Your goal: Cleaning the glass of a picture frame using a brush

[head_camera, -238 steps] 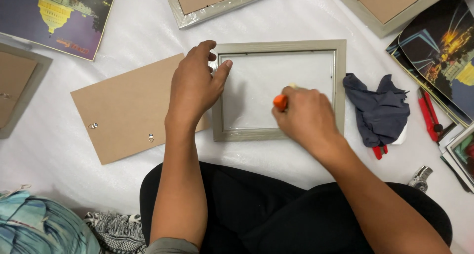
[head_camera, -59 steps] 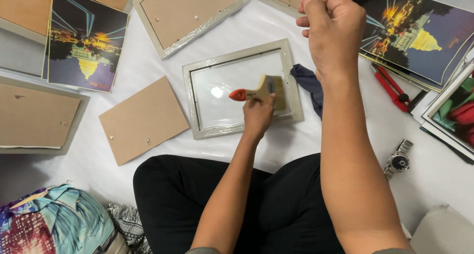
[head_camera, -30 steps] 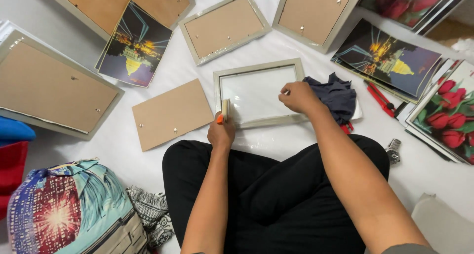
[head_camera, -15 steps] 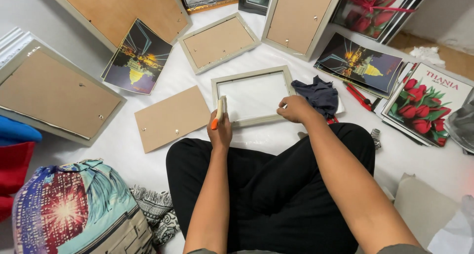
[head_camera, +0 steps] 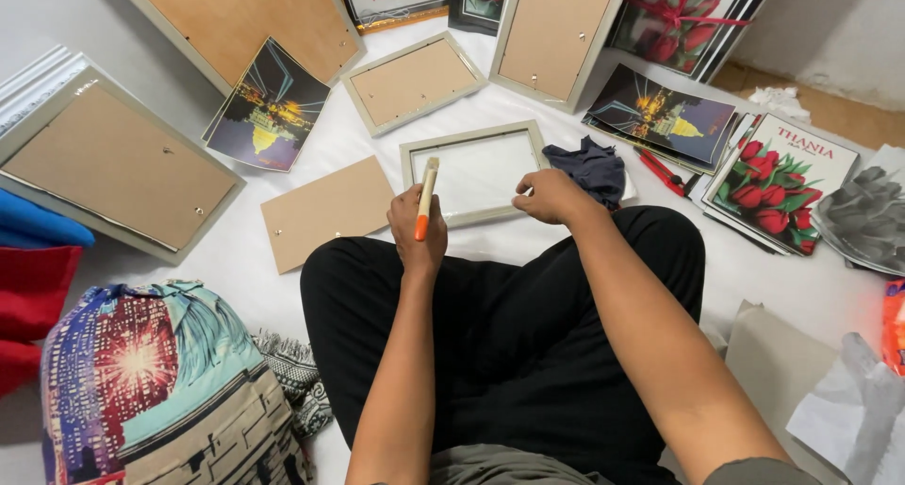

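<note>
I sit cross-legged on the white sheet, my black trousers filling the near view. At my left side lies a bright patterned cushion.

My left hand is closed around a small brush with an orange handle end and pale body; it points up over the near left corner of the picture frame. My right hand is curled, its fingers resting on the near right edge of that same frame; I cannot tell whether they pinch it. The two hands are apart, with the frame's near rail between them. The frame lies flat on the sheet just beyond my knees, pale grey-green with a glass centre.

Just left of it lies a loose brown backing board. Touching its right end is a crumpled dark cloth, and red-handled pliers lie beyond that. Farther off are face-down frames and printed pictures of a lit city and red tulips.
</note>
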